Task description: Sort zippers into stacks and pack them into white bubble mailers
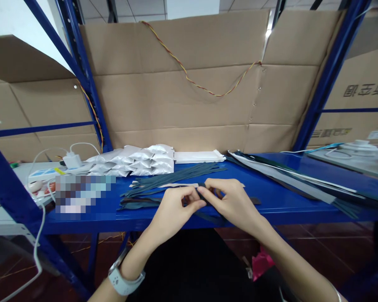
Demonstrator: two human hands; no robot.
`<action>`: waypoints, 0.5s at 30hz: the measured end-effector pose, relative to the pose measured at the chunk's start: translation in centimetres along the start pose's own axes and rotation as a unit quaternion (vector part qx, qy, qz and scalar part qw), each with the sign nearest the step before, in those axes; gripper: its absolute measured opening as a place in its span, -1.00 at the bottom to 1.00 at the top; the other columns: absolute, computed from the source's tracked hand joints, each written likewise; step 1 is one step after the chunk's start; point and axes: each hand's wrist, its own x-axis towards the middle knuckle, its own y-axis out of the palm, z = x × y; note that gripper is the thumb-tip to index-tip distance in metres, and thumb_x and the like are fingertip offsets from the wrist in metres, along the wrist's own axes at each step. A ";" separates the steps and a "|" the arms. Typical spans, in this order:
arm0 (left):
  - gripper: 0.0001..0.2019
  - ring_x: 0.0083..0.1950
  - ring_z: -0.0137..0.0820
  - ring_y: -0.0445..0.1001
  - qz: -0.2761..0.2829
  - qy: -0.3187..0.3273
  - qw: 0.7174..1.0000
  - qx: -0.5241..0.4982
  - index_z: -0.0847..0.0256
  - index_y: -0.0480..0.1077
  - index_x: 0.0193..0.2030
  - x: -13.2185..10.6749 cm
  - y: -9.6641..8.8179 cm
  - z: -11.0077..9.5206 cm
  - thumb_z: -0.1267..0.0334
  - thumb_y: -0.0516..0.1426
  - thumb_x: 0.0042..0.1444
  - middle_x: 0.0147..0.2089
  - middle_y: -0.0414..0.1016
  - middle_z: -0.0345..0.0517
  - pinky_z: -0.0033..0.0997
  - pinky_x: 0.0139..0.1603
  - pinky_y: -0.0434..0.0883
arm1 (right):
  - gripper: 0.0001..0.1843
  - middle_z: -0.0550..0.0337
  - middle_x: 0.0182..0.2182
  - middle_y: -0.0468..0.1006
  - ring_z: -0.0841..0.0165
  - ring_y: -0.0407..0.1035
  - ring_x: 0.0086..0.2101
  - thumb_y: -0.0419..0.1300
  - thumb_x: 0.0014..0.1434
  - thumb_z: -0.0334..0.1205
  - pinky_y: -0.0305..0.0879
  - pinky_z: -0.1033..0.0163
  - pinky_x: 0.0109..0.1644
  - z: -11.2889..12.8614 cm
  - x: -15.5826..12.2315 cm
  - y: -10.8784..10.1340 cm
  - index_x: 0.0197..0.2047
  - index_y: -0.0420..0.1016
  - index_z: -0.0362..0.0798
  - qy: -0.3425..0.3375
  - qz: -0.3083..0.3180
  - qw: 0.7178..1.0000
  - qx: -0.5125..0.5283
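The left hand [179, 205] and right hand [229, 199] meet over the front of the blue counter [271, 207], fingers curled and thumbs pressed in. Both are nearly closed, pinching a dark strip [201, 185] between their fingertips; the fingers hide much of it, so its exact fold or join cannot be told.

The strip in hand looks to be partway through handling, since neither hand has let go of it. Just behind and to the left lies a pile of blue-grey strips [179, 176], loose and fanned, with a lower bundle [138, 204] nearer the front edge. Longer dark and pale strips [290, 178] rest at the right. Nothing visible marks any of these as finished or waiting, so how much remains is unclear. White pouches [157, 156] are stacked at the back left.
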 end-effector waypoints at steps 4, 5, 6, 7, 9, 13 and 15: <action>-0.78 -0.44 -0.48 0.27 -0.011 0.011 1.000 -0.005 0.23 0.29 -0.51 0.1 0.2 -0.3 0.26 0.12 0.14 -0.50 0.34 -0.27 -0.48 -0.39 0.19 | -0.57 0.30 -0.68 0.21 0.47 0.07 -0.59 0.07 0.25 -0.13 -0.02 0.29 -0.48 0.2 -0.2 0.7 -0.64 0.18 -0.05 0.035 -0.085 0.995 0.041; -0.78 -0.44 -0.48 0.28 -0.014 0.011 1.000 -0.003 0.23 0.29 -0.50 0.2 0.2 -0.3 0.26 0.12 0.14 -0.50 0.34 -0.27 -0.48 -0.39 0.19 | -0.56 0.29 -0.68 0.23 0.47 0.10 -0.59 0.07 0.25 -0.12 0.00 0.29 -0.48 0.2 -0.2 0.8 -0.64 0.21 -0.05 0.045 -0.102 0.992 0.059; -0.78 -0.44 -0.48 0.27 -0.015 0.010 1.000 0.000 0.23 0.29 -0.50 0.2 0.2 -0.2 0.26 0.12 0.14 -0.51 0.34 -0.27 -0.47 -0.39 0.18 | -0.57 0.28 -0.67 0.27 0.46 0.13 -0.58 0.08 0.24 -0.12 0.03 0.28 -0.47 0.2 -0.2 0.8 -0.64 0.23 -0.06 0.055 -0.123 0.988 0.077; -0.78 -0.45 -0.48 0.27 -0.015 0.009 1.000 0.006 0.23 0.28 -0.51 0.2 0.2 -0.1 0.26 0.13 0.13 -0.51 0.34 -0.27 -0.47 -0.39 0.18 | -0.57 0.26 -0.66 0.31 0.45 0.17 -0.58 0.09 0.24 -0.12 0.05 0.28 -0.47 0.0 -0.1 0.6 -0.64 0.25 -0.06 0.064 -0.149 0.982 0.094; -0.78 -0.45 -0.48 0.26 -0.002 0.006 1.000 0.024 0.24 0.29 -0.52 0.2 -0.1 0.4 0.26 0.13 0.12 -0.51 0.35 -0.26 -0.47 -0.39 0.17 | -0.60 0.25 -0.65 0.36 0.44 0.21 -0.58 0.13 0.22 -0.12 0.09 0.28 -0.47 -0.9 0.1 -0.5 -0.63 0.30 -0.05 0.082 -0.227 0.962 0.124; -0.81 -0.43 -0.48 0.26 0.029 0.001 0.995 0.090 0.24 0.32 -0.49 0.4 -2.7 2.1 0.25 0.12 0.11 -0.51 0.34 -0.26 -0.47 -0.37 0.18 | -0.67 0.25 -0.67 0.36 0.46 0.20 -0.63 0.22 0.14 -0.16 0.04 0.28 -0.54 -4.9 0.4 -5.3 -0.61 0.38 -0.06 0.109 -0.414 0.882 0.199; -0.81 -0.43 -0.47 0.25 0.027 -0.002 0.989 0.147 0.23 0.31 -0.50 0.3 -5.1 3.1 0.26 0.11 0.10 -0.52 0.32 -0.27 -0.47 -0.36 0.18 | -0.68 0.22 -0.68 0.37 0.48 0.18 -0.68 0.23 0.11 -0.25 0.00 0.28 -0.58 -7.5 0.3 -8.2 -0.64 0.37 -0.09 0.125 -0.495 0.833 0.215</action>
